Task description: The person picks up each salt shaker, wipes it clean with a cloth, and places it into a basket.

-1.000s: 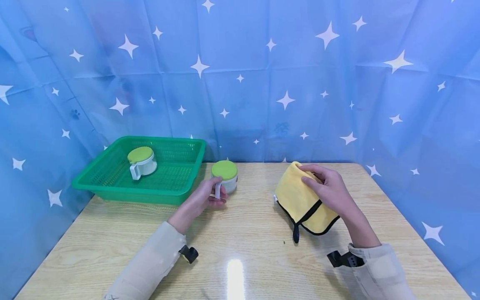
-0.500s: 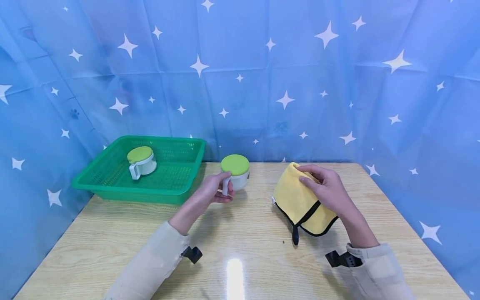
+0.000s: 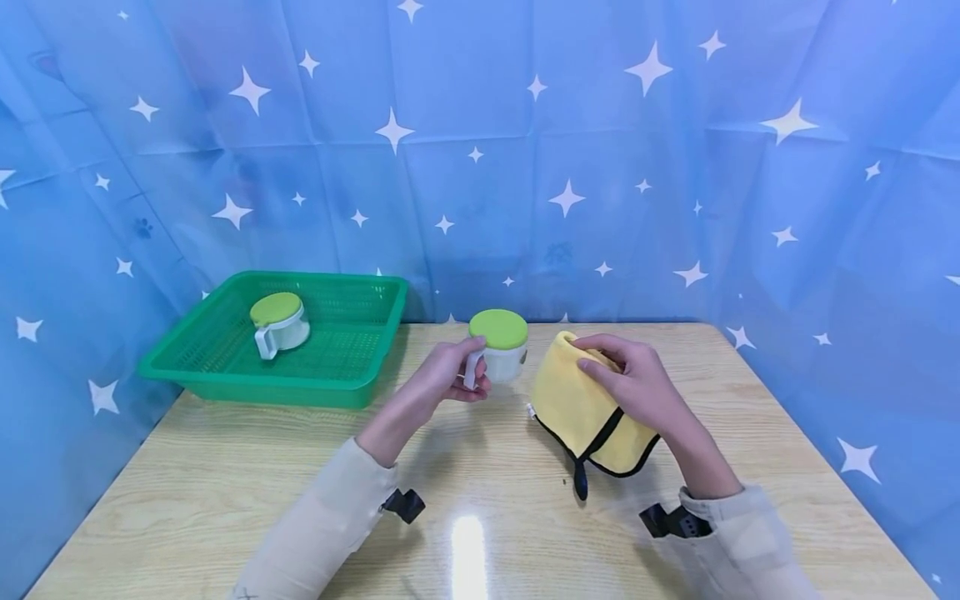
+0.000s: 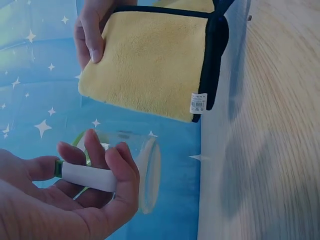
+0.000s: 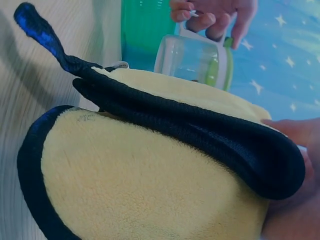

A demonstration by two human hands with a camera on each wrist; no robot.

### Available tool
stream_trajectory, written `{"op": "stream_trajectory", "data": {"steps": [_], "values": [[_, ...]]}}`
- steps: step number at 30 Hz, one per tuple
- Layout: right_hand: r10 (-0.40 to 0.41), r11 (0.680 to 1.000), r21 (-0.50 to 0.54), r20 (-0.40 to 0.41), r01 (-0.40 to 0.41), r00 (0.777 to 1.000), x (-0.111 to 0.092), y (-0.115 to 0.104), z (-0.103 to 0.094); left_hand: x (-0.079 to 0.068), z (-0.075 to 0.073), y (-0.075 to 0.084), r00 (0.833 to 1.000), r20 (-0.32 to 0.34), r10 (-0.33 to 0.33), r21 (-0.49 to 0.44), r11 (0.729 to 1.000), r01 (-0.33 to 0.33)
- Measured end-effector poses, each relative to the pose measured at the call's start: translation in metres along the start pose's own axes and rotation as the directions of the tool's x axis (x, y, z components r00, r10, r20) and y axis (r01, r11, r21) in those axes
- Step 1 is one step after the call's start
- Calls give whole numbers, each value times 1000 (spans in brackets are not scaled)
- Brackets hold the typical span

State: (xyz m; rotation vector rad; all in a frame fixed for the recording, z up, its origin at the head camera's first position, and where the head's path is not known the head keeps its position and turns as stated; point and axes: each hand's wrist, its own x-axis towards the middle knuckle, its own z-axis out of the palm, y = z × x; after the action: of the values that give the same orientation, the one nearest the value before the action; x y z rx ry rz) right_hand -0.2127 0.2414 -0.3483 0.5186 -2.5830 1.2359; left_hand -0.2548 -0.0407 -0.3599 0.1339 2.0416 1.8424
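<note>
In the head view my left hand (image 3: 450, 375) grips the white handle of a clear seasoning jar (image 3: 506, 363) with a green lid. The jar is raised off the table, its lid facing up. The left wrist view shows the thumb on top of the handle (image 4: 89, 176) and fingers curled round it. To the right, my right hand (image 3: 639, 382) pinches a folded yellow cleaning cloth (image 3: 573, 392) by its upper edge. Black trim, a hanging loop (image 3: 581, 482) and a small white label (image 4: 198, 103) show on the cloth. Jar and cloth are close together, the jar left of it.
A green plastic basket (image 3: 255, 390) stands at the back left of the wooden table (image 3: 262, 492). A second seasoning jar (image 3: 288, 333), also green-lidded, sits inside it. A blue star-patterned curtain (image 3: 480, 183) hangs behind the table and along its sides.
My left hand has lifted the jar and carried it right, towards the cloth. The right hand keeps its pinch and has shifted slightly left with the cloth.
</note>
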Motion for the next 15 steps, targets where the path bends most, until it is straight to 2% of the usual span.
{"op": "stream_trajectory", "data": {"steps": [7, 15], "values": [[-24, 1000, -11, 6, 24, 1000, -2, -6, 6, -5, 8, 4, 999, 22, 28, -4, 1000, -28], [-62, 998, 1, 22, 62, 998, -3, -13, 10, -10, 19, 4, 998, 2, 64, -18, 998, -64]]}}
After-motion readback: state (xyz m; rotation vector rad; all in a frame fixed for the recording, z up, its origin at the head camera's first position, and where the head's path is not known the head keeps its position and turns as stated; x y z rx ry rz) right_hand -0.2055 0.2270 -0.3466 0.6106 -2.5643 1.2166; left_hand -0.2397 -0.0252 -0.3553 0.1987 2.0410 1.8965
